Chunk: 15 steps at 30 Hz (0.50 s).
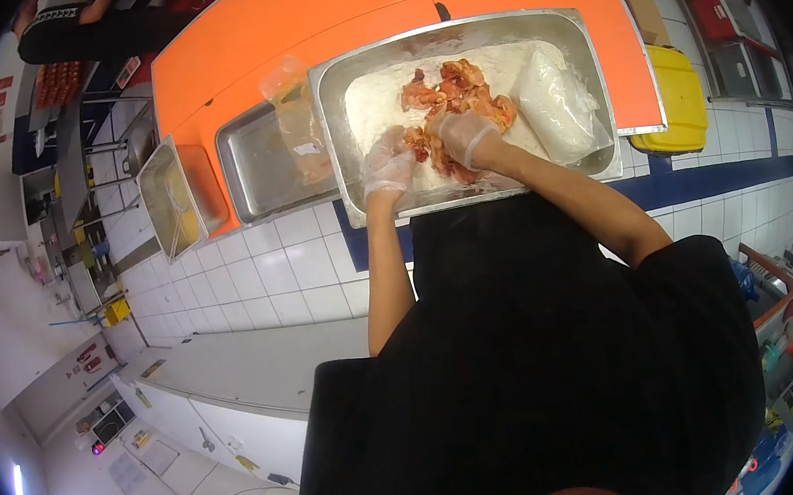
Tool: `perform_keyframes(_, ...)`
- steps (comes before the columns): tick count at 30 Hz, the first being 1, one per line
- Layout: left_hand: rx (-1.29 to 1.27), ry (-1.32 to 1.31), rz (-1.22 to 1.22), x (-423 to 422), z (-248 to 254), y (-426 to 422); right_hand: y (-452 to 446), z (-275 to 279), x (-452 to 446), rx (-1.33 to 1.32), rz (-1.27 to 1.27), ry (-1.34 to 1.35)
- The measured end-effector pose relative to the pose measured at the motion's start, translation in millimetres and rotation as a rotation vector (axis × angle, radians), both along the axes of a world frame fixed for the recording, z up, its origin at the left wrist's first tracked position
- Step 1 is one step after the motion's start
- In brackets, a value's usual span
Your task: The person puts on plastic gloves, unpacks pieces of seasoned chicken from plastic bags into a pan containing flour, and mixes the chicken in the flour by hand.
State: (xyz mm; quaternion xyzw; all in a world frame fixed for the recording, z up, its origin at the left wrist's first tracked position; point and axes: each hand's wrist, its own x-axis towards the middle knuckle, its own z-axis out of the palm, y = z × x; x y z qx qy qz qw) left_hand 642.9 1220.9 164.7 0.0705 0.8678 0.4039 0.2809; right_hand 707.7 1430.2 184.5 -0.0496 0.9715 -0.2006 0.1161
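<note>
Both hands wear clear plastic gloves and work inside a deep steel pan with white flour across its bottom. A heap of orange-red marinated raw chicken pieces lies on the flour in the middle. My left hand is at the heap's near left side, its fingers closed on the edge of a chicken piece. Over the near part of the heap, my right hand has its fingers curled around chicken; the fingertips are partly hidden. A clear plastic bag of white powder rests in the pan's right end.
Left of the pan sit a shallow steel tray, an orange-stained plastic bag and a smaller steel pan holding yellowish liquid. The counter is orange. A yellow bin stands right. Another person is at the far left.
</note>
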Motion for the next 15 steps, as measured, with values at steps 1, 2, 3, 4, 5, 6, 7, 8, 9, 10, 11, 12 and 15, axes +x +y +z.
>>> perform_keyframes(1, -0.001, 0.0, 0.005, 2, 4, 2, 1, 0, -2, -0.001, 0.005, 0.0)
perform_keyframes(2, 0.063, -0.051, -0.044, 4, 7, 7, 4, 0, -5, -0.127, -0.121, -0.028)
perform_keyframes(3, 0.097, -0.073, -0.066, 6, 17, 12, 6, 5, -7, -0.251, -0.248, -0.056)
perform_keyframes(4, 0.131, -0.096, -0.088, 8, 29, 19, 7, 15, -7, -0.249, -0.242, -0.053)
perform_keyframes(5, 0.086, -0.065, -0.083, 11, 42, 23, 5, 25, -3, -0.354, -0.289, 0.014)
perform_keyframes(6, 0.04, -0.035, -0.079, 14, 48, 27, 4, 31, -2, -0.461, -0.336, 0.08)
perform_keyframes(7, 0.042, -0.032, -0.078, 13, 40, 30, 2, 25, -4, -0.459, -0.335, 0.083)
perform_keyframes(8, 0.201, -0.105, 0.02, 12, 29, 34, -2, 16, -5, -0.492, -0.383, 0.093)
perform_keyframes(9, 0.36, -0.178, 0.118, 12, 22, 37, -5, 17, -6, -0.524, -0.432, 0.102)
perform_keyframes(10, 0.362, -0.177, 0.114, 13, 15, 38, -4, 19, -5, -0.523, -0.434, 0.105)
perform_keyframes(11, 0.373, -0.153, 0.13, 13, 8, 38, -2, 21, -2, -0.623, -0.435, 0.103)
perform_keyframes(12, 0.385, -0.13, 0.144, 13, 6, 40, -1, 25, 0, -0.723, -0.436, 0.1)
perform_keyframes(15, 0.255, 0.001, 0.093, 22, 36, 56, 3, -7, -3, -0.556, -0.544, 0.054)
